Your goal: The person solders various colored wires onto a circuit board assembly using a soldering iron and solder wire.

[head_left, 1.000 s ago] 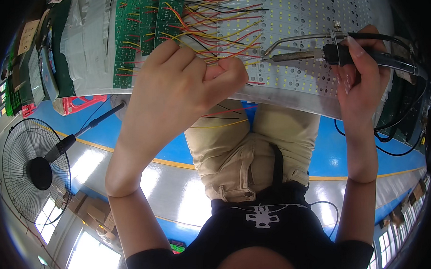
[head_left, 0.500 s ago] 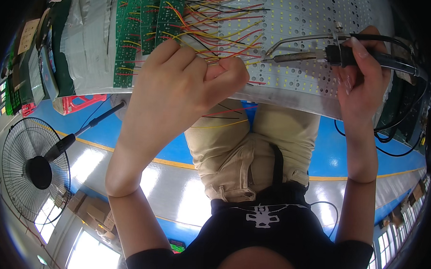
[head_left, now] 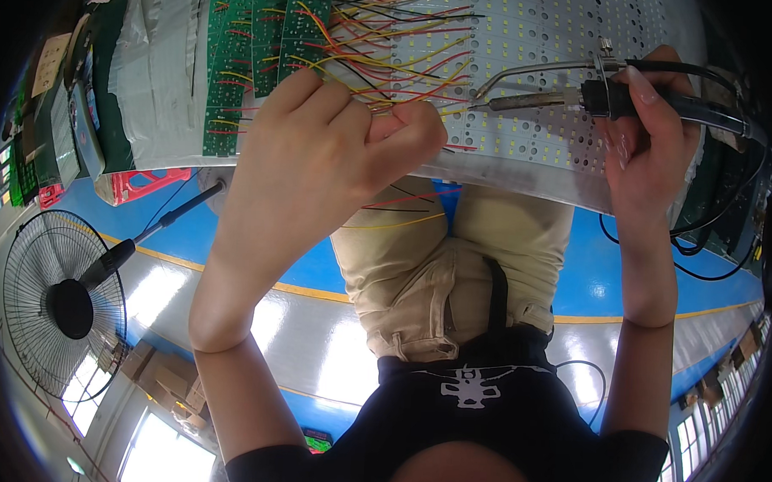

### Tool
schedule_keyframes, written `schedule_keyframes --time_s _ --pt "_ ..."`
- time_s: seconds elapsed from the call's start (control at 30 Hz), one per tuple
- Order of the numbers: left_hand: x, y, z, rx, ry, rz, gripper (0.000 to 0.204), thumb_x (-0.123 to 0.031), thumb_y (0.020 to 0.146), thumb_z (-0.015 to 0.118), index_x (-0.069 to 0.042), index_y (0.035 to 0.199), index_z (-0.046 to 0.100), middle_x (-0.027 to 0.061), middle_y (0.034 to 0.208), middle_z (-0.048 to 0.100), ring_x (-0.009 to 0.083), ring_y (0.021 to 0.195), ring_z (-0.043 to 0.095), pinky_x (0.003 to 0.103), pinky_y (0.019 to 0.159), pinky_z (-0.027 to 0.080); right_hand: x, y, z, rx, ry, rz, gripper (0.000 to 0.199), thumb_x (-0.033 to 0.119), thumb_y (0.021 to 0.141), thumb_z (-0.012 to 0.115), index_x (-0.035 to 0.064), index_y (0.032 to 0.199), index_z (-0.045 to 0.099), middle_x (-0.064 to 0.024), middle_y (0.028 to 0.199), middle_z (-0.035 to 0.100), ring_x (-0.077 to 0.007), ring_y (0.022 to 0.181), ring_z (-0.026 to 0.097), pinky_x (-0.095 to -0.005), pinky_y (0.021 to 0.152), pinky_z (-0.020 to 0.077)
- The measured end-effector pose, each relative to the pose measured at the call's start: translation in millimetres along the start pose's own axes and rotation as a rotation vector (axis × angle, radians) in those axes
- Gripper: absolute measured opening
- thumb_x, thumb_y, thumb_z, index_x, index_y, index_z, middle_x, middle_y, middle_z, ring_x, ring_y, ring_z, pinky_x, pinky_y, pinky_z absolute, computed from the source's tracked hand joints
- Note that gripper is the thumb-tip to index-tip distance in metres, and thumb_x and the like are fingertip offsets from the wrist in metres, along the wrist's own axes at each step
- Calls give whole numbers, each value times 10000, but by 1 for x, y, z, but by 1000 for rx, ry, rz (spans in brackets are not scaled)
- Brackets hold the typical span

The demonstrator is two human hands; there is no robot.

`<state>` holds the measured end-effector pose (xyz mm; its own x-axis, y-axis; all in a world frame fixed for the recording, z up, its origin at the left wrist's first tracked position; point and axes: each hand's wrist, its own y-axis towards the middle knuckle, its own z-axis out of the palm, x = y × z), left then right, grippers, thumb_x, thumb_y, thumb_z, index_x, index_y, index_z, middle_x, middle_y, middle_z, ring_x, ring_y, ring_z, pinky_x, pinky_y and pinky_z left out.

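My left hand (head_left: 321, 145) is closed in a pinch over the near edge of the work surface. From its fingertips a yellow wire (head_left: 453, 113) sticks out to the right, over the white LED boards (head_left: 508, 142). In my right hand (head_left: 649, 135) is a soldering iron (head_left: 531, 101), its tip pointing left, a little to the right of the wire's end. A thin bent metal tube (head_left: 528, 69) is clamped to the iron and ends near the tip. Red, yellow and black wires (head_left: 417, 68) run from green circuit boards (head_left: 266, 41) onto the LED boards.
Black cables (head_left: 720, 125) trail from the iron at the right. Grey-white sheeting (head_left: 157, 88) covers the surface at the left. Loose wires (head_left: 404, 209) hang past the near edge above my lap. A black fan (head_left: 67, 308) stands at the left, near cardboard boxes (head_left: 168, 382).
The iron's tip has drawn back slightly to the right, away from the yellow wire's end. My left hand stays almost where it was.
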<state>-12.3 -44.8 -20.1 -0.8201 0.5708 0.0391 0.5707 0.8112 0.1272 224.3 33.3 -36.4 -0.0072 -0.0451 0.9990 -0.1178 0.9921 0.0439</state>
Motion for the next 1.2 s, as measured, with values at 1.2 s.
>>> schedule_keyframes --time_s 1.2 --pt "-1 0 -1 22 -14 -18 281 -111 666 598 -125 942 553 -19 560 372 148 556 435 302 562 367 2 4 1 84 186 56 99 90 833 494 33 754 477 36 446 294 -38 341 242 -197 366 263"
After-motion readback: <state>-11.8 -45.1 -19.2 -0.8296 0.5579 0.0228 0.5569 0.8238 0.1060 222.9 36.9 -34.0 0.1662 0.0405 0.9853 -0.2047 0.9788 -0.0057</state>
